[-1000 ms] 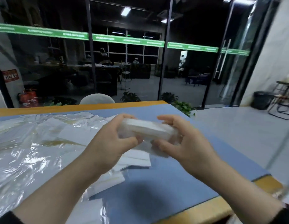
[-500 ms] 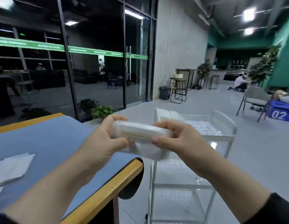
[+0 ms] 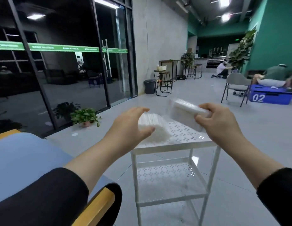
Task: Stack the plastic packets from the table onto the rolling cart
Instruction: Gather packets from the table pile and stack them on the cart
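While the right hand (image 3: 222, 123) grips a packet (image 3: 186, 111) above the cart (image 3: 174, 145), the left hand (image 3: 130, 126), fingers spread, reaches the pile (image 3: 156, 128) already there.

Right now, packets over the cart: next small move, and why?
Probably lower the right hand and its packet bundle down beside the stack on the cart's top shelf. The bundle sits above bare shelf, and the left hand is open at the stack.
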`<state>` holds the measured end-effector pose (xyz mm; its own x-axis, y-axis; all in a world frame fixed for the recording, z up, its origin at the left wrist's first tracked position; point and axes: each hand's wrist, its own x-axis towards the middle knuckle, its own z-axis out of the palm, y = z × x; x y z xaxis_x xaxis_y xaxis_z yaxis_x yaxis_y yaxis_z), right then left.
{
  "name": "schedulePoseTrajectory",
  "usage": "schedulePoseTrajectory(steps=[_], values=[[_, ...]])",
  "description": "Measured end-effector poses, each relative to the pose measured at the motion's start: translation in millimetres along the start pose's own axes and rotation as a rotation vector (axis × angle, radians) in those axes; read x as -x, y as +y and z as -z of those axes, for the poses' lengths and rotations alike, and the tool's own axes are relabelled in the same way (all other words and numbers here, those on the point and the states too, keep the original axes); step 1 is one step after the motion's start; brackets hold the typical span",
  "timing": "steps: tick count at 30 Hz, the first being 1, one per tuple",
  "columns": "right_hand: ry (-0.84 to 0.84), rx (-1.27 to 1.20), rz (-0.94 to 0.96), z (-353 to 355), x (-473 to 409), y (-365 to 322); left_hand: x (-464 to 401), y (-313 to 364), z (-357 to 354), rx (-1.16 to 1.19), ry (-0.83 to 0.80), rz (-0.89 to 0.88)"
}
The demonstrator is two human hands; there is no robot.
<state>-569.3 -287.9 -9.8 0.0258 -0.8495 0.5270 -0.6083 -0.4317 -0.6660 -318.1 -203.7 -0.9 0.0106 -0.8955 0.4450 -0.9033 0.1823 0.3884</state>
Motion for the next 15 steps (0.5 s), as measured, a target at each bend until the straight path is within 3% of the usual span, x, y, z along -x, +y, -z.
schedulePoseTrajectory(steps=[5,15], values=[[0.01,0.185,-0.012,-48.7,-48.4,20.8,-59.0,-4.8,-40.9,-0.38,-0.18,-0.118],[-0.117,0.338,0.03,-94.8,-46.0,27.8,-107.3,-14.5,-91.2,-0.549,-0.285,-0.15]])
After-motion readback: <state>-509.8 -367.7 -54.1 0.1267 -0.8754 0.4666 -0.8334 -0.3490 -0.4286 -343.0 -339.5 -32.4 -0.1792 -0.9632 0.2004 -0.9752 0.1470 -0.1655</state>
